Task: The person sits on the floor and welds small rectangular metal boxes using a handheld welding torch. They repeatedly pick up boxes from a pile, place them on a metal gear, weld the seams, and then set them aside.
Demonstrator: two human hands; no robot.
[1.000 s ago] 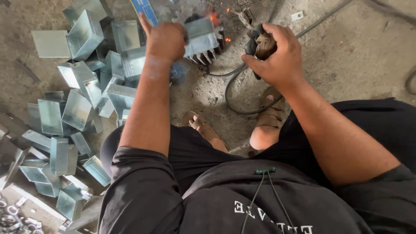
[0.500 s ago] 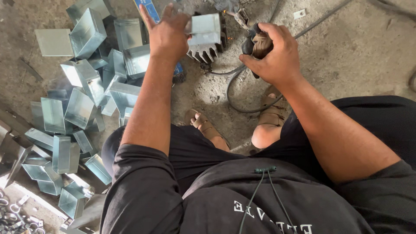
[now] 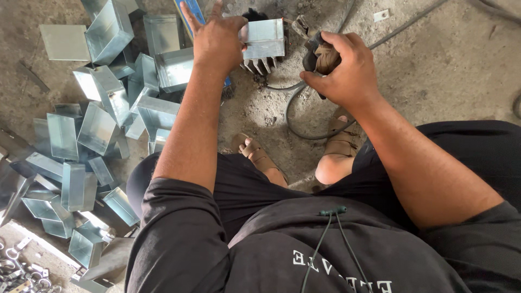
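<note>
A seated worker steadies a folded sheet-metal box (image 3: 264,39) on the concrete floor (image 3: 434,70), the left hand (image 3: 217,40) pressed against the box's left side with fingers spread wide; the right hand (image 3: 344,68) is closed around a cloth-wrapped welding holder (image 3: 320,54), just to the right of the box; a dark cable (image 3: 296,116) loops from the holder past sandalled feet (image 3: 255,154); the box rests on a dark finned block (image 3: 258,66); a heap of similar metal boxes (image 3: 97,125) lies toward the floor's left edge.
</note>
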